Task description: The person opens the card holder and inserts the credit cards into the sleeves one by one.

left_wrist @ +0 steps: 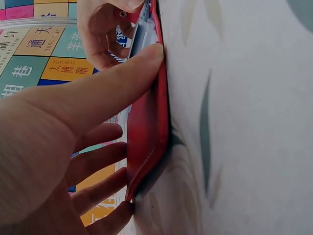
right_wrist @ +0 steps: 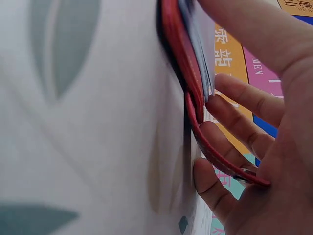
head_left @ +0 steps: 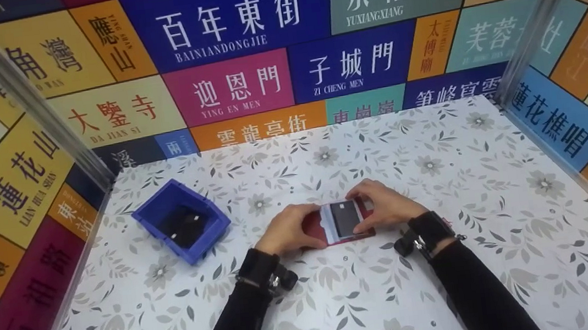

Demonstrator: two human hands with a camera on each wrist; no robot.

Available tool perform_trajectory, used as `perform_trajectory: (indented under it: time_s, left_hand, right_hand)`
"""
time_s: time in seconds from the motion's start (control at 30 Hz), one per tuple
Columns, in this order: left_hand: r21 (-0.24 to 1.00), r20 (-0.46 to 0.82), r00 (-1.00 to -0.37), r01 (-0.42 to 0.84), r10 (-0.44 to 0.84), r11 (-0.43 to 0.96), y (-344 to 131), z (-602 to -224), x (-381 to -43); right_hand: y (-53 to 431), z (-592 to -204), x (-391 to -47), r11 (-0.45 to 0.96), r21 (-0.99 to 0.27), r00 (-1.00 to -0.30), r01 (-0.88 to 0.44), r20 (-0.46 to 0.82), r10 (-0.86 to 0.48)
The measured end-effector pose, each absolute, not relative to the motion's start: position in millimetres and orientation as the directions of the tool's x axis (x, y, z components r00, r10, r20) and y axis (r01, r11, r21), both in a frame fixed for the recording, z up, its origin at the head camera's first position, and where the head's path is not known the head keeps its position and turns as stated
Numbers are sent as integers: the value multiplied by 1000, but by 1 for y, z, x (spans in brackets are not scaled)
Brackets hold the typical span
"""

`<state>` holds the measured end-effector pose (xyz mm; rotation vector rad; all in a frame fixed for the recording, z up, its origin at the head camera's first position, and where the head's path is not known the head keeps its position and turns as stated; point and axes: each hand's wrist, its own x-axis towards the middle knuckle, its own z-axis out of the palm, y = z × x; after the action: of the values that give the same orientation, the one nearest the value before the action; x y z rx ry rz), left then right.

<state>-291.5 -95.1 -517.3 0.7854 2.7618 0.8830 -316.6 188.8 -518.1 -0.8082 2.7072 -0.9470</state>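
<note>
A red card holder [head_left: 315, 230] lies unfolded on the table between both hands, with clear plastic sleeves [head_left: 328, 224] inside. A dark card [head_left: 345, 219] shows in the sleeves on the right side. My left hand [head_left: 288, 228] grips the left cover, thumb on its near edge and fingers along the far side. On the other side my right hand [head_left: 390, 205] holds the sleeves and card between thumb and fingers. A red strap with a metal snap [right_wrist: 215, 154] reaches toward the right palm in the right wrist view. The far ends of the sleeves are partly hidden by fingers.
To the left of the hands stands a blue plastic bin [head_left: 213, 244] with black items [head_left: 185, 226] inside. A white floral cloth [head_left: 386, 293] covers the table. Walls printed with coloured signs [head_left: 240, 82] enclose its back and sides, with clear corner posts.
</note>
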Motion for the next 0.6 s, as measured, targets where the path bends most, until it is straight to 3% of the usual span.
perform_trajectory:
  time_s: [0.6]
  left_hand:
    - [394,-60,-809,519,585,759,-81,-504,-279]
  right_hand:
    - [188,-522,-321,669,-655,-888,-351,7,-459]
